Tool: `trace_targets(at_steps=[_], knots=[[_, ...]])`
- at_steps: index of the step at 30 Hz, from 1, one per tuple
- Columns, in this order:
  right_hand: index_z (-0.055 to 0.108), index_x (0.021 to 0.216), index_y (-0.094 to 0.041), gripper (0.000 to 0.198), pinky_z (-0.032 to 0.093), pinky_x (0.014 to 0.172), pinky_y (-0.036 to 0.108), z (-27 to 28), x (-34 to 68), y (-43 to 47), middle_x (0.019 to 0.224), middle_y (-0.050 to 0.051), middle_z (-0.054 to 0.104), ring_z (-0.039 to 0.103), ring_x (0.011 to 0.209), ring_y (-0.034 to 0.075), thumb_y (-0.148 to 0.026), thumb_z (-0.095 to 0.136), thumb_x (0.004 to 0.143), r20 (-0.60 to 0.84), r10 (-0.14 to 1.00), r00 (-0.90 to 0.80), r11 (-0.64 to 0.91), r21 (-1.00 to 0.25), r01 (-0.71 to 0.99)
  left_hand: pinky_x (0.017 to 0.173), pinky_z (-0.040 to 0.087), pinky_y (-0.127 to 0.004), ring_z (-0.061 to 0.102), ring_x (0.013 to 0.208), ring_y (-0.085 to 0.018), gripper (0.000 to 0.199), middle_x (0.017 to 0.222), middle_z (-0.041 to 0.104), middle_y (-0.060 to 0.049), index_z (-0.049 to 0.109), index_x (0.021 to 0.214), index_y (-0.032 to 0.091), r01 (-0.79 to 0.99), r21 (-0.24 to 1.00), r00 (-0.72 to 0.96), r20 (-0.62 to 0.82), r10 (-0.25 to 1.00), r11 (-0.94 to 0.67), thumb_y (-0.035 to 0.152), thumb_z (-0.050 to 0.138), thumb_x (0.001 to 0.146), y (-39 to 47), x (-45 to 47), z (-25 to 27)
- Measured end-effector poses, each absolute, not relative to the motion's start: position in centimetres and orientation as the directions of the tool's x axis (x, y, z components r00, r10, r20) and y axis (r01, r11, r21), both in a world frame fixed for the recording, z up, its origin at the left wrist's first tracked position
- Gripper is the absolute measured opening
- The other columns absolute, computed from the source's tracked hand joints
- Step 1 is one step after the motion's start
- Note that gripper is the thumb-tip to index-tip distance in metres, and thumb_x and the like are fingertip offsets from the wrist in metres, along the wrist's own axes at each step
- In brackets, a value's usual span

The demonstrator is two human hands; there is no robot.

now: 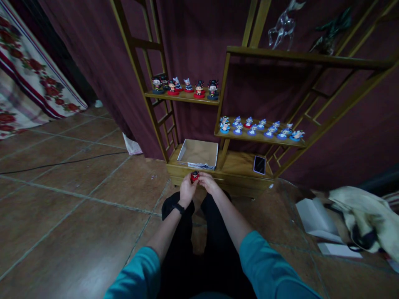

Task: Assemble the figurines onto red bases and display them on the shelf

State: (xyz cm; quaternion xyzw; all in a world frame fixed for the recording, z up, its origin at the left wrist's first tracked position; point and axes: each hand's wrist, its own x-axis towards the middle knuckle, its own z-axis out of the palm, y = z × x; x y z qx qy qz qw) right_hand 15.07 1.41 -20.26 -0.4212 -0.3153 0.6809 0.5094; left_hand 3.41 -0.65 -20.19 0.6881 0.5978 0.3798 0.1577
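Note:
Between my two hands, in front of the shelf's lowest level, is a small red figurine [195, 176] with a dark top. My left hand [187, 189] has its fingers closed around the figurine's left side. From the other side, my right hand [207, 181] pinches it with the fingertips. Fingers cover much of the figurine, so its details are hard to make out. Just beyond the hands, an open shallow cardboard box [199, 153] rests on the bottom shelf; no figurine shows inside it.
The wooden display shelf [183, 98] bears several red and black figurines [199, 88] at upper left. Several blue and purple figurines [252, 129] stand lower right. A phone [259, 165] lies on the bottom level. A glass deer [283, 27] stands on top. White boxes [318, 218] and cloth lie right.

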Motion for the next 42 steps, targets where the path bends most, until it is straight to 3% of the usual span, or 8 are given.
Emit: trace_targets(at_steps=[9, 16, 21, 34, 42], knots=[[0.063, 0.078, -0.019, 0.025, 0.043, 0.064, 0.021, -21.0, 15.0, 1.9, 0.072, -0.002, 0.065, 0.057, 0.065, 0.01, -0.01, 0.06, 0.055, -0.249, 0.958, -0.145, -0.287, -0.858, -0.425, 0.074, 0.044, -0.029, 0.055, 0.097, -0.022, 0.045, 0.108, 0.055, -0.011, 0.039, 0.124, 0.02, 0.895, 0.41, 0.08, 0.247, 0.966, -0.179, 0.035, 0.044, 0.082, -1.7, 3.4, -18.3], [0.062, 0.08, -0.019, 0.027, 0.044, 0.062, 0.021, -21.3, 14.8, 2.2, 0.071, -0.002, 0.065, 0.056, 0.063, 0.009, -0.009, 0.059, 0.055, -0.235, 0.963, -0.135, -0.271, -0.862, -0.428, 0.072, 0.042, -0.028, 0.054, 0.093, -0.022, 0.046, 0.105, 0.054, -0.012, 0.035, 0.127, 0.019, 0.925, 0.282, 0.191, 0.238, 0.952, -0.256, 0.035, 0.04, 0.084, -1.7, 2.8, -17.3], [0.062, 0.087, -0.02, 0.036, 0.046, 0.063, 0.023, -21.3, 14.7, 2.3, 0.077, -0.002, 0.064, 0.057, 0.066, 0.01, -0.007, 0.058, 0.054, -0.243, 0.963, -0.12, -0.271, -0.86, -0.432, 0.075, 0.041, -0.03, 0.051, 0.096, -0.024, 0.045, 0.1, 0.053, -0.013, 0.036, 0.126, 0.017, 0.906, 0.261, 0.263, 0.275, 0.925, -0.335, 0.031, 0.04, 0.084, -1.6, 2.5, -17.2], [0.062, 0.09, -0.021, 0.041, 0.048, 0.069, 0.027, -21.0, 14.8, 2.2, 0.081, -0.001, 0.063, 0.058, 0.072, 0.012, -0.004, 0.055, 0.053, -0.22, 0.969, -0.115, -0.248, -0.862, -0.442, 0.078, 0.04, -0.031, 0.05, 0.095, -0.023, 0.048, 0.101, 0.05, -0.013, 0.03, 0.13, 0.016, 0.918, 0.162, 0.311, 0.277, 0.909, -0.363, 0.017, 0.038, 0.082, -1.7, 2.8, -17.8], [0.062, 0.091, -0.021, 0.041, 0.048, 0.072, 0.028, -20.9, 14.9, 2.2, 0.087, 0.0, 0.065, 0.06, 0.075, 0.012, -0.004, 0.056, 0.055, -0.234, 0.966, -0.111, -0.259, -0.862, -0.435, 0.08, 0.039, -0.031, 0.049, 0.098, -0.024, 0.048, 0.103, 0.05, -0.014, 0.031, 0.13, 0.016, 0.917, 0.191, 0.302, 0.247, 0.921, -0.352, 0.015, 0.039, 0.082, -1.9, 2.9, -17.5]])
